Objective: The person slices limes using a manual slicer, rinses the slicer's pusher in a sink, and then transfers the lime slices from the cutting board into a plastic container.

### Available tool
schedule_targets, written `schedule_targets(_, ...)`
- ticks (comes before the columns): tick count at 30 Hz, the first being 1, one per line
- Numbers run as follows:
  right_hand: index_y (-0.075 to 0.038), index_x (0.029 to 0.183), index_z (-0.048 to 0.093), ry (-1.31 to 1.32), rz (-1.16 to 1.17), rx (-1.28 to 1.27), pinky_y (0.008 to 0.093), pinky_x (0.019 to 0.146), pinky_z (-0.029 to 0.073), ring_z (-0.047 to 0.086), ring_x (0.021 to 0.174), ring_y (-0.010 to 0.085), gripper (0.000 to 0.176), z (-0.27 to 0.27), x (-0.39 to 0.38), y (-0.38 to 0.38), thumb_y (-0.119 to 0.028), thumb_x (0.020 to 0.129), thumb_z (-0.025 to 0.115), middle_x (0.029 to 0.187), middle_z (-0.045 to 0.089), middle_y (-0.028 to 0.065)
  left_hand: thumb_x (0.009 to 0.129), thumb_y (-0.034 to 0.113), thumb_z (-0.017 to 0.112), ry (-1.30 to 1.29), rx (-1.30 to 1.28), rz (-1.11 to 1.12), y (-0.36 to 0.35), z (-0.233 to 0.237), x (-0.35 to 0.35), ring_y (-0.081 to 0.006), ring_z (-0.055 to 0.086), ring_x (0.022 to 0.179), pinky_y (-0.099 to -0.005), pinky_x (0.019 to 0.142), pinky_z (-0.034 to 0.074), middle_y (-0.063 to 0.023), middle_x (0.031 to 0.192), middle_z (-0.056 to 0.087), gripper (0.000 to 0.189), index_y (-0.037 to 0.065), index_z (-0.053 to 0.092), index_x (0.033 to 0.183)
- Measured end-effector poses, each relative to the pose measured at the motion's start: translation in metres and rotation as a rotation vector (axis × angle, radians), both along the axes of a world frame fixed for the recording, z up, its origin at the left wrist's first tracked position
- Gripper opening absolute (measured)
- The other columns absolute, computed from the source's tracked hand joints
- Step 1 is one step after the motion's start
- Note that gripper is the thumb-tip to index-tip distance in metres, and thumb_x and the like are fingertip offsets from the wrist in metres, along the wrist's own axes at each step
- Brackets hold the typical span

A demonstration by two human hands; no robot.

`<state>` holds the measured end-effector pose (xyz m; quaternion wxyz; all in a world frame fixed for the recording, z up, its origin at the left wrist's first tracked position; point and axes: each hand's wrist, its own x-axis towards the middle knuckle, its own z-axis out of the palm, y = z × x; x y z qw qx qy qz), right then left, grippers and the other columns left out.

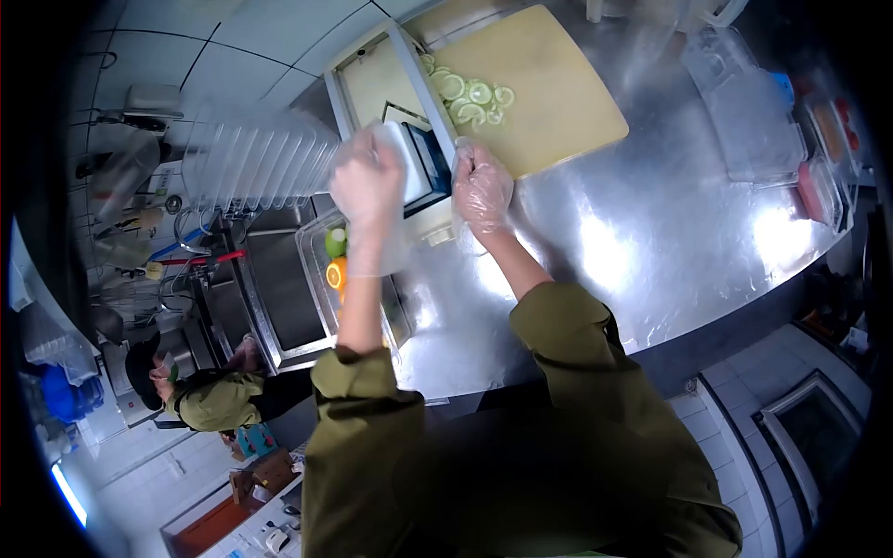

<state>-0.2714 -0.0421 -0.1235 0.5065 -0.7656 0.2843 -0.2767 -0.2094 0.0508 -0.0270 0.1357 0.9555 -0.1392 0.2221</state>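
My left hand (368,177), in a clear plastic glove, is closed over the white block (407,163) of a slicer. My right hand (482,189), also gloved, has its fingers wrapped round the near end of the slicer's pale frame (423,84). A dark blue plate (430,167) lies beside the white block, between the two hands. Thin green-rimmed slices (468,99) lie on the yellowish cutting board (549,88), just right of the frame. Under the slicer is the steel counter (577,223).
Left of my left arm, a clear container (321,279) holds a green fruit (335,243) and a cut orange (337,272). Beyond is a sink (284,288). A person (214,400) is at the lower left. Clear plastic containers (744,112) stand at the right.
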Motion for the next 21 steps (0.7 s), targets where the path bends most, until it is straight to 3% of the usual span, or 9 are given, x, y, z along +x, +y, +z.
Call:
schedule_targets(3,-0.011,0.092,0.060,-0.028,0.005,0.021,0.0451,0.066,0.048,0.061,0.074,0.0367,0.010,-0.001,-0.001,-0.001,-0.013,0.084,0.054,0.079,0.064,0.0152,0.085,0.023,0.052,-0.147,-0.089,-0.010,-0.009,-0.004,-0.003,-0.0364,0.064,0.079,-0.0472,0.070,0.051,-0.0157,0.085,0.066,0.022,0.009,0.067,0.089)
schedule_targets(6,-0.012,0.090,0.059,-0.064,-0.020,0.034,0.0452,0.066,0.048,0.061,0.074,0.0370,0.008,-0.005,0.002,0.001,-0.012,0.084,0.054,0.077,0.063,0.0150,0.084,0.024,0.053,-0.065,-0.124,0.260,-0.021,-0.005,0.007,-0.0378,0.064,0.079,-0.0461,0.071,0.051,-0.0176,0.085,0.066,0.022,0.007,0.067,0.086)
schedule_targets(10,-0.011,0.089,0.059,-0.104,0.014,0.160,0.0447,0.066,0.048,0.060,0.075,0.0373,0.008,0.001,0.000,0.000,-0.009,0.083,0.053,0.077,0.062,0.0153,0.079,0.031,0.055,-0.055,-0.116,0.227,-0.023,-0.006,0.122,-0.0415,0.064,0.083,-0.0463,0.074,0.051,-0.0238,0.083,0.066,0.030,0.004,0.068,0.083)
schedule_targets(11,-0.011,0.091,0.060,-0.052,0.048,0.074,0.0443,0.067,0.048,0.060,0.074,0.0373,0.012,-0.002,0.000,-0.002,-0.007,0.083,0.052,0.078,0.062,0.0153,0.079,0.032,0.055,-0.019,-0.113,0.238,-0.026,-0.004,0.139,-0.0416,0.064,0.083,-0.0470,0.075,0.051,-0.0242,0.082,0.066,0.031,0.004,0.068,0.083)
schedule_targets(15,-0.011,0.093,0.061,-0.156,0.003,0.056,0.0438,0.069,0.048,0.061,0.076,0.0368,0.015,-0.010,0.004,0.003,-0.005,0.082,0.052,0.081,0.062,0.0166,0.080,0.031,0.053,-0.035,-0.053,0.228,-0.022,-0.005,0.162,-0.0417,0.064,0.082,-0.0483,0.075,0.051,-0.0231,0.081,0.066,0.031,0.004,0.068,0.083)
schedule_targets(18,-0.010,0.093,0.061,-0.112,-0.007,0.092,0.0436,0.069,0.048,0.061,0.077,0.0369,0.014,-0.002,0.001,0.002,-0.005,0.082,0.053,0.081,0.062,0.0177,0.083,0.029,0.049,-0.191,-0.290,0.179,-0.028,-0.005,0.136,-0.0421,0.064,0.080,-0.0494,0.072,0.051,-0.0210,0.082,0.067,0.032,0.002,0.068,0.082)
schedule_targets(19,-0.009,0.094,0.060,-0.124,0.020,0.045,0.0433,0.069,0.048,0.061,0.076,0.0368,0.015,-0.013,0.003,0.001,-0.004,0.082,0.053,0.080,0.062,0.0173,0.084,0.027,0.047,-0.143,-0.248,0.178,-0.026,-0.006,0.128,-0.0404,0.063,0.084,-0.0485,0.073,0.050,-0.0183,0.090,0.067,0.032,0.002,0.066,0.088)
schedule_targets(21,-0.009,0.095,0.060,-0.101,0.040,0.065,0.0425,0.068,0.048,0.061,0.076,0.0367,0.016,-0.006,0.001,-0.001,-0.003,0.082,0.052,0.080,0.062,0.0168,0.083,0.026,0.046,-0.529,-0.276,-0.023,-0.028,-0.029,0.126,-0.0379,0.062,0.087,-0.0474,0.075,0.049,-0.0160,0.095,0.066,0.031,0.003,0.064,0.093)
